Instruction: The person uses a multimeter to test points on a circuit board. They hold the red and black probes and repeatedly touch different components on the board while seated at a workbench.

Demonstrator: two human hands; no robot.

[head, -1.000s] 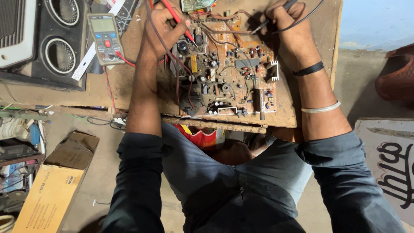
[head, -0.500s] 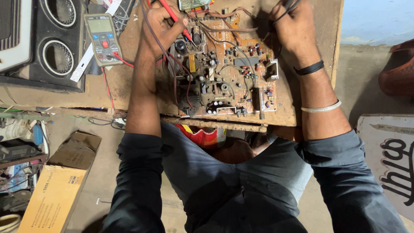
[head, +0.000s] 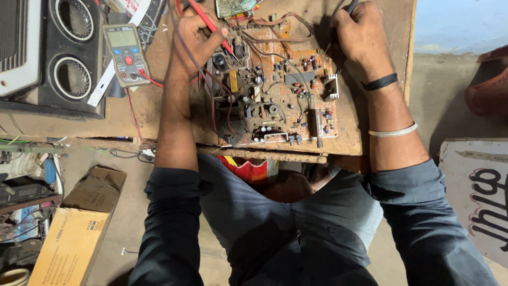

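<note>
Red plastic shows between the fingers (head: 211,33) of the left hand (head: 193,42): they pinch a red probe (head: 209,24) like a pen, its tip set down among the parts at the far left corner of the circuit board (head: 275,90). The right hand (head: 362,37) is clenched around a dark probe or lead (head: 350,6) near the far edge of the surface (head: 159,108), by the board's far right corner; whether its tip touches the board cannot be told, since the fist hides it.

The brown board lies flat, component side up, along the near edge of the surface, between the two forearms, with loose wires (head: 275,24) looping over its far side. A red lead (head: 148,79) runs from the left hand's side to a multimeter (head: 126,53) lying to the left of the board, its screen too small to read. Beyond it, at the far left corner, stands a speaker cabinet (head: 69,58). A cardboard box (head: 79,228) lies on the floor below.

Judging by this, testing is under way: one probe is placed, the other held, and nothing on the board looks removed or replaced.
</note>
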